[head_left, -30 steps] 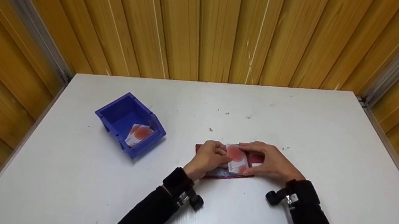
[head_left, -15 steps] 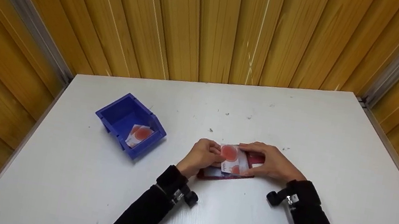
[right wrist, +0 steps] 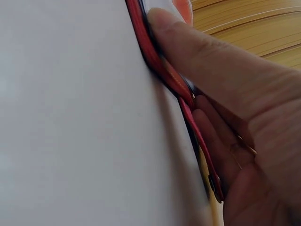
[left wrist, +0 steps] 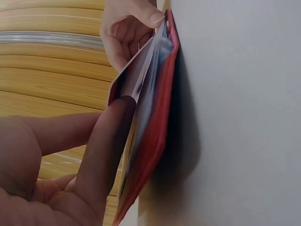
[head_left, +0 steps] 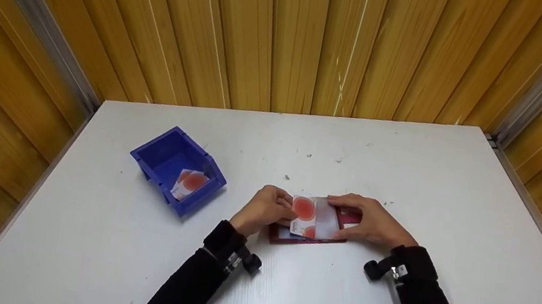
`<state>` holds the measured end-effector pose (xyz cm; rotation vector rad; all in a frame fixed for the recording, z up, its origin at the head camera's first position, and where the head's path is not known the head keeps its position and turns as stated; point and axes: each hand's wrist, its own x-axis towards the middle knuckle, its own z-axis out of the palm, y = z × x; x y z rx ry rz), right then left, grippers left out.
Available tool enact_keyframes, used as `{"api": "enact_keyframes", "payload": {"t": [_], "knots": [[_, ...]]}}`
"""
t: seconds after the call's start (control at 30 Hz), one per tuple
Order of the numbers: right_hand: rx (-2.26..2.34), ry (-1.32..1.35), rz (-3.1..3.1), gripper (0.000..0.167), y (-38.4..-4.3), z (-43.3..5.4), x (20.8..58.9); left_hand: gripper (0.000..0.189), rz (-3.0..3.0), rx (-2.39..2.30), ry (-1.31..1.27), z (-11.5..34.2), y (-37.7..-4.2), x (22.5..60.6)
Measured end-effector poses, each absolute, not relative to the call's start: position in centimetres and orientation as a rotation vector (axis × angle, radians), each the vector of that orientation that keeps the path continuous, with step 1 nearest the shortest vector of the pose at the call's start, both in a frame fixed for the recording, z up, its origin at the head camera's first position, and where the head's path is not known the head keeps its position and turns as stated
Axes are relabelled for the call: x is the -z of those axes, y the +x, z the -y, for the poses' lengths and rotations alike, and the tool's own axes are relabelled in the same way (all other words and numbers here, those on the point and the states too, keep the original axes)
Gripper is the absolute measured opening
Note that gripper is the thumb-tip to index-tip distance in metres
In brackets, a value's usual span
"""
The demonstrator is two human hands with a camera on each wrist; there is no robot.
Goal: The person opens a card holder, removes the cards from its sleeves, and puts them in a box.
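A red card holder (head_left: 311, 242) with clear plastic pages (head_left: 328, 221) lies open on the white table. Over its left part is a white card (head_left: 303, 210) with orange-red circles. My left hand (head_left: 263, 210) pinches this card by its left side. In the left wrist view, the card (left wrist: 115, 89) slants away from the pages, and a finger (left wrist: 110, 141) reaches between them. My right hand (head_left: 372, 224) grips the holder's right part, thumb at the near edge and fingers at the far edge. In the right wrist view, the thumb (right wrist: 202, 56) presses beside the red cover (right wrist: 157, 66).
A blue plastic bin (head_left: 166, 151) stands on the table to the left, with a few similar cards (head_left: 188, 185) inside. Yellow wood-patterned walls (head_left: 301, 36) rise behind the table (head_left: 312, 302) and at both sides.
My left hand has moved left with the card, and more of the clear page shows between the card and my right fingers. The right hand has stayed almost still.
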<state>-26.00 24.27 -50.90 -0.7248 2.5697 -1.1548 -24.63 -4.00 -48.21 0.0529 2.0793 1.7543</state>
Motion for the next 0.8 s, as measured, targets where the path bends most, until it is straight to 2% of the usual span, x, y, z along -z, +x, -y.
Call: {"api": "enact_keyframes", "payload": {"t": [0.8], "knots": [[1.169,-0.701,-2.563,0.075,-25.9,-24.4,51.1,0.023,-2.272,-1.612,0.097,4.6,-24.4,46.4]]}}
